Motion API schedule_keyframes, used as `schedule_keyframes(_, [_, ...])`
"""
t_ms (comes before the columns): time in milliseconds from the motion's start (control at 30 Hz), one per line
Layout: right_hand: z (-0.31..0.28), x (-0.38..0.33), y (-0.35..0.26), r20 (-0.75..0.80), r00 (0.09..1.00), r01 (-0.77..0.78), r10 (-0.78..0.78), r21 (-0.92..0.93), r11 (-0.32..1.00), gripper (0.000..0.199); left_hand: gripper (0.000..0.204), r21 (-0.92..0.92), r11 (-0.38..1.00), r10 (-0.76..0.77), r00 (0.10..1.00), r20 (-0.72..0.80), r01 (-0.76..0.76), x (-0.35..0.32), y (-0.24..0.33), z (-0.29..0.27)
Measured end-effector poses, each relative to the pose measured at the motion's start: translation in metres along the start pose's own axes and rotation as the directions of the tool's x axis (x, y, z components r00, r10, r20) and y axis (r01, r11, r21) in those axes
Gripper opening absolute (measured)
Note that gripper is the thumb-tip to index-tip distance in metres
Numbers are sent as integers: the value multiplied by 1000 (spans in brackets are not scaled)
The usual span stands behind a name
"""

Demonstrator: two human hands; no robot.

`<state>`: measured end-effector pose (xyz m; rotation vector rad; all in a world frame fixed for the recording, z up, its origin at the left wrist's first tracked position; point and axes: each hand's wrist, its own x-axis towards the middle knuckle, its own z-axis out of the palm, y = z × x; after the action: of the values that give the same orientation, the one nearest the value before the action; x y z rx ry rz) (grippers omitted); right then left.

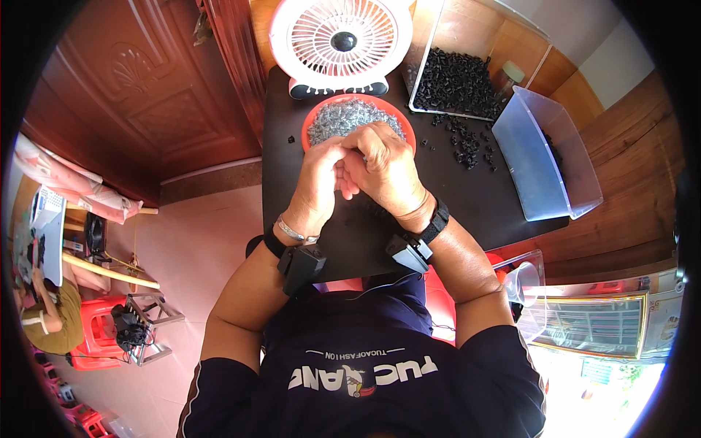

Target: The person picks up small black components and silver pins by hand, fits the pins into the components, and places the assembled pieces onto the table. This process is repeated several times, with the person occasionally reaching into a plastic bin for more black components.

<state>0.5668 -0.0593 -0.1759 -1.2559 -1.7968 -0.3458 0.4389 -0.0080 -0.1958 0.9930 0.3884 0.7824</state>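
My left hand [320, 175] and my right hand [387, 164] meet over the near rim of a red bowl [411, 131]. Small silvery-grey pieces [349, 119] fill that bowl. Both sets of fingers are curled and pressed together, and whatever lies between them is hidden by the hands. Right of the bowl, small black pieces [467, 150] are scattered on the dark tabletop [467, 197]. A clear box [418, 77] behind them holds many more black pieces [454, 79]. A translucent blue bin [531, 164] lies at the right edge, with black pieces inside.
A white and pink fan [343, 40] stands behind the bowl. Inside the clear box is a small lidded jar [507, 79]. Another person [58, 317] sits at a table far left, beside a red stool [98, 332]. A brown door [139, 87] is at the upper left.
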Motion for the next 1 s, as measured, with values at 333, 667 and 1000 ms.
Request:
schedule_keyframes(333, [-6, 5, 2, 29, 999, 35, -35, 13, 999, 25, 31, 56, 998, 0, 1000, 8, -1, 1, 0, -3])
schedule_keyframes(667, [-12, 6, -2, 91, 996, 22, -25, 36, 999, 30, 31, 27, 999, 24, 1000, 4, -24, 5, -8, -9])
schedule_keyframes(1000, [-18, 10, -1, 7, 1000, 26, -27, 113, 993, 25, 32, 69, 998, 6, 1000, -11, -5, 8, -1, -4])
